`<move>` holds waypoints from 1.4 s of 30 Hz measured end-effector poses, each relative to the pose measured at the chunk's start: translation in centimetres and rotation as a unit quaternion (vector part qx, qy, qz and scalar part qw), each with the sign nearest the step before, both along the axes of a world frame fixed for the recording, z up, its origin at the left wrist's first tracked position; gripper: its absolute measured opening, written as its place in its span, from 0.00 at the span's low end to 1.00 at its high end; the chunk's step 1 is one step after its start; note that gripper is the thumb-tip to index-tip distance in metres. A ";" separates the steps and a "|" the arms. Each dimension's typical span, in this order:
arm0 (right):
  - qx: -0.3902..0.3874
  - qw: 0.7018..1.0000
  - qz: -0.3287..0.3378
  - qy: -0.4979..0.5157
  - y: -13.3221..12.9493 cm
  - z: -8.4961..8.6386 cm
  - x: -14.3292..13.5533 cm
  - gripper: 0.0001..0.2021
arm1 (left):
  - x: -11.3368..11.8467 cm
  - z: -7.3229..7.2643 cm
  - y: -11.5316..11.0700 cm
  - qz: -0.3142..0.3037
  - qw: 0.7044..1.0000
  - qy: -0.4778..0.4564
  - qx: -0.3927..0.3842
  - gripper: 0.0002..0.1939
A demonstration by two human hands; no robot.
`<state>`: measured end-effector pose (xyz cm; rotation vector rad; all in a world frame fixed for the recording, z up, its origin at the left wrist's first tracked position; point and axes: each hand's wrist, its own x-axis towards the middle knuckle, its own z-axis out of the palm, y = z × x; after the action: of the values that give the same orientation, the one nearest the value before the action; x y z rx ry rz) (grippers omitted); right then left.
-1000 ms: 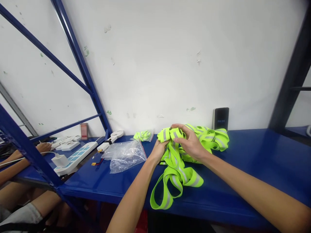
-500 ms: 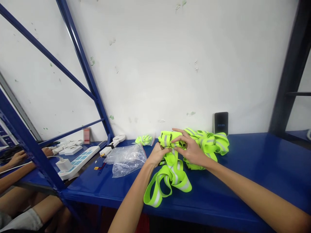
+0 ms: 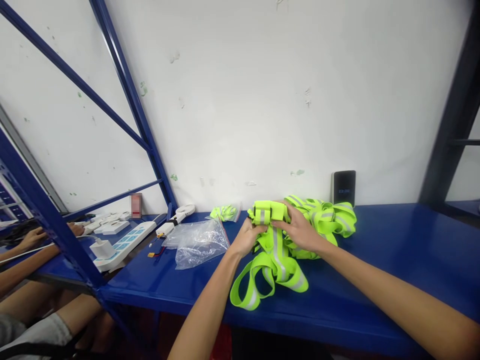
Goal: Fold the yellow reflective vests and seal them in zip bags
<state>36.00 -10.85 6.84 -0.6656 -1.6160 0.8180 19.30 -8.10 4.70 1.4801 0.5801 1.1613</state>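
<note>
Between my two hands is a bundled neon yellow-green reflective strap (image 3: 275, 247) with a silver stripe and black edging or buckle parts. My left hand (image 3: 246, 237) is closed on its left side, thumb across the front. My right hand (image 3: 303, 231) grips the right side of the same bundle, its thumb pressed in front and its other fingers mostly hidden behind. Loose loops of the strap hang from the bundle onto the blue table. Just behind my right hand lies a heap of similar reflective straps (image 3: 330, 220).
Left of my hands lie a clear plastic bag (image 3: 200, 245), a bagged strap (image 3: 224, 213), a white handheld fan (image 3: 183, 212) and a power strip (image 3: 127, 245). A dark phone-like device (image 3: 344, 187) leans on the wall. Beyond the blue rack post (image 3: 56, 220) are another person's hands (image 3: 35, 239).
My right hand's raised fingers have come down around the back of the bundle. The strap's hanging loops have shifted slightly right, and the whole view has moved a little.
</note>
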 end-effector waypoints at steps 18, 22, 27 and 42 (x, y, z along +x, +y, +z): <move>0.113 0.984 -0.129 0.050 -2.2 3.4 -1.6 0.16 | -4.2 2.8 -2.9 -0.055 0.982 0.169 0.059 0.20; 0.137 0.973 -0.168 0.080 -2.1 4.1 -1.8 0.16 | -3.5 1.0 -4.0 -0.040 0.994 -0.076 -0.065 0.23; 0.167 0.963 -0.193 0.090 -2.5 3.5 -3.3 0.16 | -2.1 -0.7 -5.1 -0.022 0.961 -0.194 -0.194 0.32; 0.265 0.949 -0.165 -0.032 -1.7 1.7 -2.1 0.28 | -3.5 -1.8 -9.5 0.031 0.937 -0.155 -0.311 0.21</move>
<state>33.90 -12.52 8.58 -0.5508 -1.6290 0.1033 15.85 -17.64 2.92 0.7269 0.6950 1.0957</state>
